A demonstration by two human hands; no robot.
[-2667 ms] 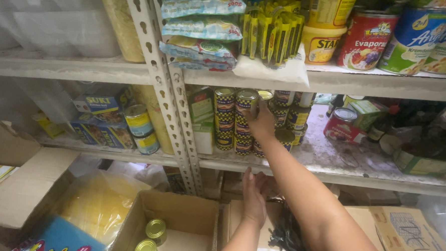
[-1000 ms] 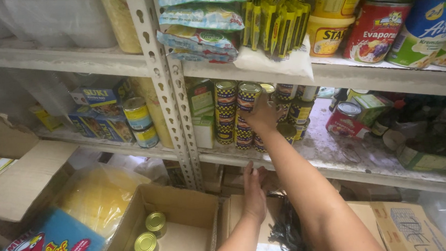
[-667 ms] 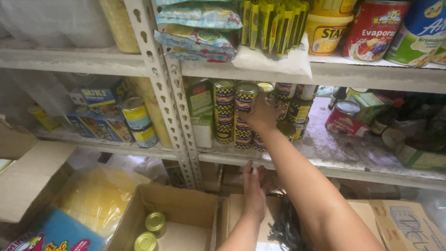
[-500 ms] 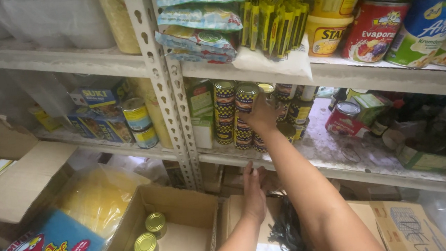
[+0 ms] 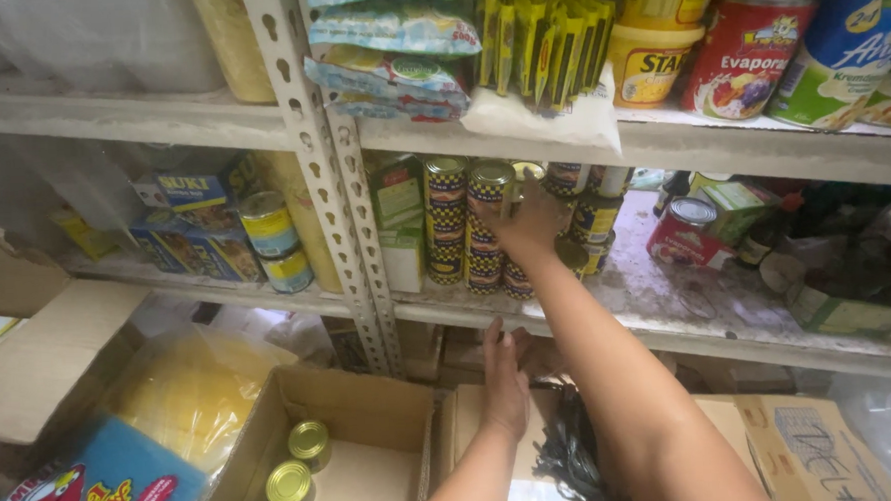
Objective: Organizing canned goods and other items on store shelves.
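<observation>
A grey metal shelf rack fills the wall. Below it an open cardboard box stands on the floor with gold-lidded cans inside. On the middle shelf are stacked small cans. The person's right hand is laid on these stacks, fingers spread and touching them; whether it grips one, I cannot tell. The left hand rests flat and open near the shelf edge below.

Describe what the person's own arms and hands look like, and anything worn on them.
Both forearms are bare: no sleeve reaches into view, and no glove, watch or bracelet shows. The left hand is seen from the back, with no ring visible on its fingers. The right hand also looks unadorned, though its fingertips are too small to judge nails or markings.
</observation>
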